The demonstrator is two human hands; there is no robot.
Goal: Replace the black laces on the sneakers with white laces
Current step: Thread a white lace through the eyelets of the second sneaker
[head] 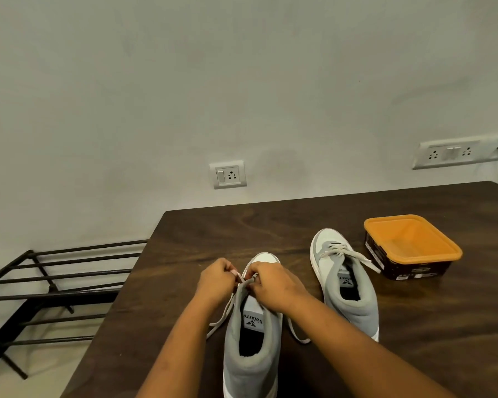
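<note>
1. from the near grey-and-white fabric sneaker (252,349), a black metal bar rack (55,282) stands off the table at 9 o'clock. an orange rectangular plastic tub (411,245) with dark sides sits at 2 o'clock.
2. the second grey-and-white sneaker (347,285) lies between the near one and the tub, just beside our right forearm.
3. the dark brown wooden table (202,239) has its left edge near our left forearm. bare top opens toward 12 o'clock.
4. we count two sneakers, one tub, one rack and two white wall socket plates (230,174).
5. our left hand (217,280) and right hand (273,282) are close together, both pinching the white flat lace (222,320) at the near sneaker's front.
</note>
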